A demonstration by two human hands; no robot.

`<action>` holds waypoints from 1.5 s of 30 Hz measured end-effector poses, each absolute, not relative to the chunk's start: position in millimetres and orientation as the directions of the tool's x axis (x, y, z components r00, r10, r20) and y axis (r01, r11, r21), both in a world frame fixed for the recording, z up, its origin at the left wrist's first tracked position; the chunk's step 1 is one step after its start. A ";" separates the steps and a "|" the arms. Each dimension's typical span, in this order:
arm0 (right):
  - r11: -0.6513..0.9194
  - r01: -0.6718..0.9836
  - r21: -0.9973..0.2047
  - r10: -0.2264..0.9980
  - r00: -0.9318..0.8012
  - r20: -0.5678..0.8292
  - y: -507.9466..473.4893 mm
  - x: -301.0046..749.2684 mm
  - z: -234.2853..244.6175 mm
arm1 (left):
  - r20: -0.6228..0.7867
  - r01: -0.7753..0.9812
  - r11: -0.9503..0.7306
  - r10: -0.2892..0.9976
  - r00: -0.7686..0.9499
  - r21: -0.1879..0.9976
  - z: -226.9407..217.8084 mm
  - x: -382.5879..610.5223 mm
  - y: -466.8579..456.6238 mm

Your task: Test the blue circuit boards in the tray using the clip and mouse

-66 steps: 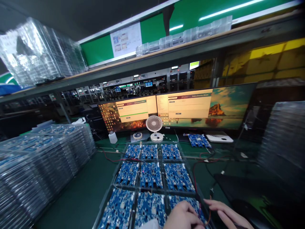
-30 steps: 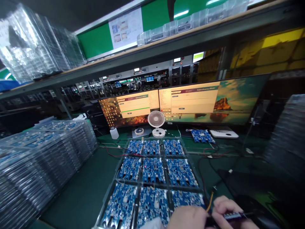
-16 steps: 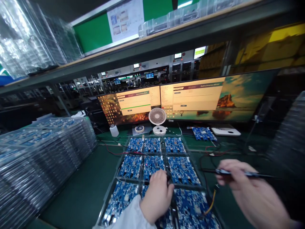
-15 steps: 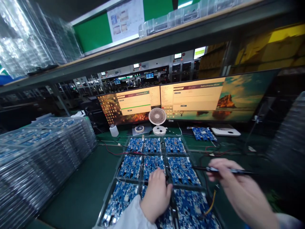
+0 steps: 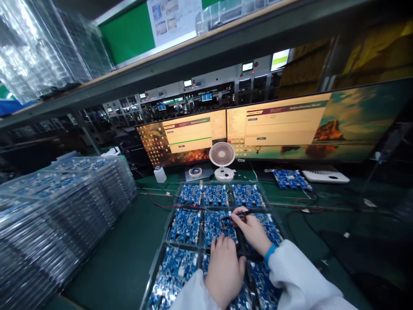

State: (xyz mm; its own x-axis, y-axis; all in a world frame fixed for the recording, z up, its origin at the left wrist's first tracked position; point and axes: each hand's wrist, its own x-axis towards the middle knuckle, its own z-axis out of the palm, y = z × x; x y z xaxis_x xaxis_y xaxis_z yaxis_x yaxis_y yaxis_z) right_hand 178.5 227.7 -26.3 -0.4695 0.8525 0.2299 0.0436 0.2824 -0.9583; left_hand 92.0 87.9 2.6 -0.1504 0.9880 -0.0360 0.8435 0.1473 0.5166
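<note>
A clear tray (image 5: 160,258) holds a grid of blue circuit boards (image 5: 183,225) on the green bench. My left hand (image 5: 225,269) rests with curled fingers on the middle column of boards, near the centre board (image 5: 215,221); whether it holds anything is hidden. My right hand (image 5: 251,228) reaches over the right column and pinches a thin black pen-like tool (image 5: 237,215), whose tip points left at the centre board. Both arms wear white sleeves.
Tall stacks of clear trays with boards (image 5: 54,206) fill the left side. Two monitors (image 5: 277,129) stand behind a small white fan (image 5: 222,161). A loose board (image 5: 290,178) and a white box (image 5: 325,175) lie at the back right. Red and black wires (image 5: 300,209) cross the bench.
My right hand swung in from the right with the black tool and now sits over the tray's centre. My left hand stayed on the boards. The view shifted slightly.
</note>
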 end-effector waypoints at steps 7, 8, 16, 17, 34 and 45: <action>0.292 0.035 -0.956 0.829 -0.508 0.234 228.0 173.1 -44.8 | -0.033 0.831 0.129 0.991 -0.132 0.541 -2.4 89.2 88.6; 0.292 0.037 -0.956 0.828 -0.510 0.233 228.1 173.4 -46.1 | -0.034 0.831 0.129 0.991 -0.132 0.540 -2.9 89.1 88.4; 0.307 0.062 -0.950 0.832 -0.503 0.236 230.5 173.1 -54.1 | -0.030 0.829 0.123 0.991 -0.128 0.545 -5.3 90.5 87.2; 0.310 0.068 -0.948 0.831 -0.503 0.236 230.5 173.0 -54.3 | -0.028 0.830 0.122 0.991 -0.128 0.544 -5.7 90.6 87.3; 0.241 -0.009 -0.971 0.914 -0.334 0.230 211.8 191.0 4.8 | 0.038 0.689 0.207 0.946 -0.322 0.695 4.3 76.0 95.4; 0.209 -0.002 -0.978 0.876 -0.443 0.189 183.8 212.9 38.2 | 0.152 0.540 0.014 0.953 -0.261 0.842 5.6 75.2 93.3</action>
